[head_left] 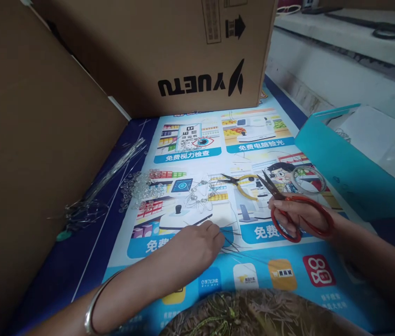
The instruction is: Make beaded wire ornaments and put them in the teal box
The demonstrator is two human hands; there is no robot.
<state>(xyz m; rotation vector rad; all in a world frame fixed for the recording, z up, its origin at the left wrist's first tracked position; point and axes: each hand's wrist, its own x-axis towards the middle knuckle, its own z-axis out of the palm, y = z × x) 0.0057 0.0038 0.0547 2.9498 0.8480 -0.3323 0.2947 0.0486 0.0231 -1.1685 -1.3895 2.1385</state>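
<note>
A cardboard box is placed behind the printed sheet. Red-handled scissors, slightly opened, are gripped in the right hand. The left hand is curled beside thin wires; whether any is pinched cannot be told. Beaded wire loops are seemingly already formed near the sheet's middle; many clear beads are left loose.

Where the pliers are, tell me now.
In the head view, the pliers lie just right of centre on the poster, left of the scissors in the right hand.
</note>
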